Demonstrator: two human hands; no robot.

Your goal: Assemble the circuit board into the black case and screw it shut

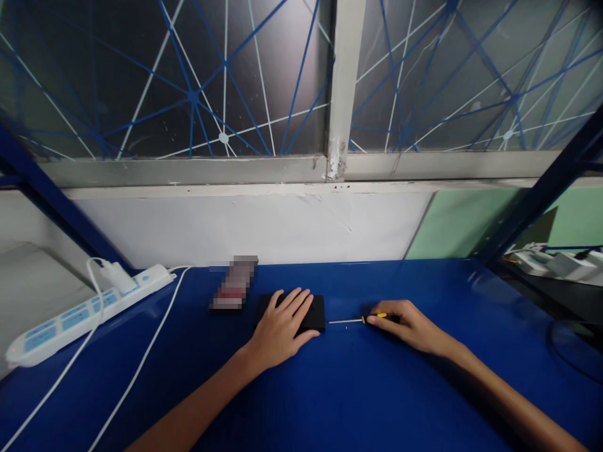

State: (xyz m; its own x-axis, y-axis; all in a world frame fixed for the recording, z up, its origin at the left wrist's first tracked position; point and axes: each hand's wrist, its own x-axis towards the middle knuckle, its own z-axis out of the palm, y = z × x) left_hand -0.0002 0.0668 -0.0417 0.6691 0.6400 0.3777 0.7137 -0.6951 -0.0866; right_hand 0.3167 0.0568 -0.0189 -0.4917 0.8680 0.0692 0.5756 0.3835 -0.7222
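My left hand [282, 329] is spread open, palm down, fingers slightly fanned, lying flat on a small black box [315, 314] and gripping nothing. The box sits on the blue table [377, 395], about centre and near the back wall; my hand covers most of it, so only its right end and a bit of the far edge show. My right hand [409, 326] is closed around the handle of a thin screwdriver [358, 321] with yellow and black on the grip. The screwdriver lies low and roughly level, with its metal shaft pointing left. The tip is right at the box's right edge, but I can't tell whether it actually touches. Just left of the box, close behind my left fingertips, is a blurred-out object [234, 282], dark with some red, that I can't identify. Further left a white power strip [85, 307] lies diagonally at the table edge with a white charger [117, 276] plugged in. A white cable [141, 358] runs from there along the table toward me, well clear of both hands. Blue frame struts [541, 194] angle up on both sides. On the far right, on a separate dark surface, are some white devices [556, 260], too small to make out. Nothing lies between my two hands except the screwdriver shaft.
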